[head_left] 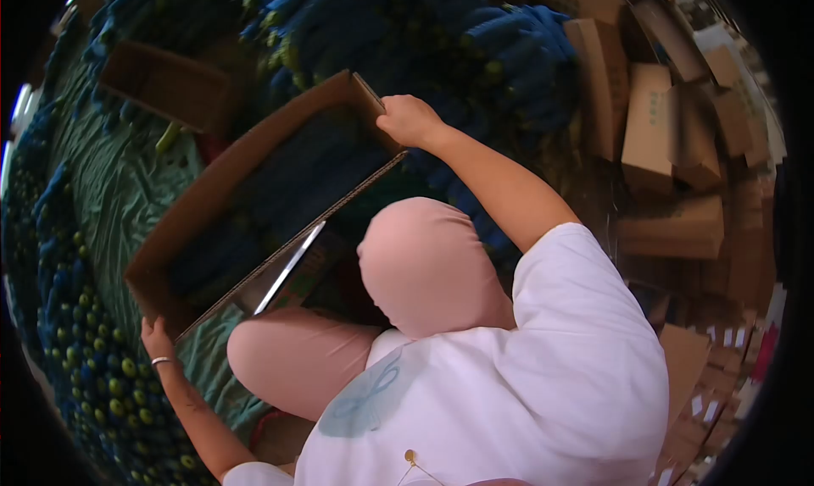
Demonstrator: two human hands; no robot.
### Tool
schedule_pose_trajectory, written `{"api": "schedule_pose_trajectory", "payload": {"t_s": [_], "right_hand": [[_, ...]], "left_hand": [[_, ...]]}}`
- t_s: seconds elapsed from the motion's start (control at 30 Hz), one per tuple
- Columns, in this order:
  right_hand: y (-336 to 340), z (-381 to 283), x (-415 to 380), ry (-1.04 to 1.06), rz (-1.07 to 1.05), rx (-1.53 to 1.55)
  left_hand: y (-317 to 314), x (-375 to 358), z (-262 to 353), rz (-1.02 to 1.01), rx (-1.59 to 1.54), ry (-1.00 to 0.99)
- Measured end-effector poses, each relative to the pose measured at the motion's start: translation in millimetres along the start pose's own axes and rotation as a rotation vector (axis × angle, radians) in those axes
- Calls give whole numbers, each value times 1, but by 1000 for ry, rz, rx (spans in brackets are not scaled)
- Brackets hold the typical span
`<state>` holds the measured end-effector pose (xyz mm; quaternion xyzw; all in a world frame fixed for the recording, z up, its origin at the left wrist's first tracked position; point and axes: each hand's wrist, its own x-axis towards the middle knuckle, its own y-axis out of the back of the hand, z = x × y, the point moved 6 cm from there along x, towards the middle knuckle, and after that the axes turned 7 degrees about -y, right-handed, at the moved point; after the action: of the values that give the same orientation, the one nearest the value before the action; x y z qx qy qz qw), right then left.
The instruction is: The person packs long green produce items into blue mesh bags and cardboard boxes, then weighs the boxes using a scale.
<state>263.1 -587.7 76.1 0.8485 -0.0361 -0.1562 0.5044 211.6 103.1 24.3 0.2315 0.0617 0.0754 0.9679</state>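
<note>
A large cardboard box (242,160) is held at a slant before my knees, its open side toward me. Wrapped over its far right corner is my right hand (411,122), fingers closed on the edge. My left hand (157,340), with a bracelet at the wrist, grips the near left corner. Dark blue material shows inside the box walls, blurred and in shadow. Below the box's near edge, close to my knees, lies a shiny metal strip (290,267).
Blue netting (356,33) with green round fruit surrounds the spot on the left and at the back. A green sheet (119,181) spreads on the left, near another cardboard box (165,83). Stacked cartons (649,130) stand on the right.
</note>
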Motion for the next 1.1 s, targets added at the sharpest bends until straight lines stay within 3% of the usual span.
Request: {"api": "schedule_pose_trajectory", "payload": {"t_s": [0.27,0.4,0.5,0.57,0.73,0.87,1.03,1.1], "right_hand": [[99,178,-200,-437,547,223],[142,247,-336,-660,726,165],[171,301,-439,-782,815,144],[198,305,-504,-905,799,95],[222,391,-594,-1007,804,234],[231,455,-622,-1075,762,104],[250,505,-644,-1346,659,-108],[259,509,-652,-1410,639,-192]], "left_hand": [[-170,126,248,-314,9,-532],[-302,96,369,-550,-16,-788],[-391,27,427,-756,-135,-841],[-448,-14,446,-830,-183,-862],[-546,-140,466,-942,-271,-834],[-586,-237,461,-946,-184,-793],[-641,-299,439,-924,-89,-776],[-656,-319,437,-993,-142,-646]]}}
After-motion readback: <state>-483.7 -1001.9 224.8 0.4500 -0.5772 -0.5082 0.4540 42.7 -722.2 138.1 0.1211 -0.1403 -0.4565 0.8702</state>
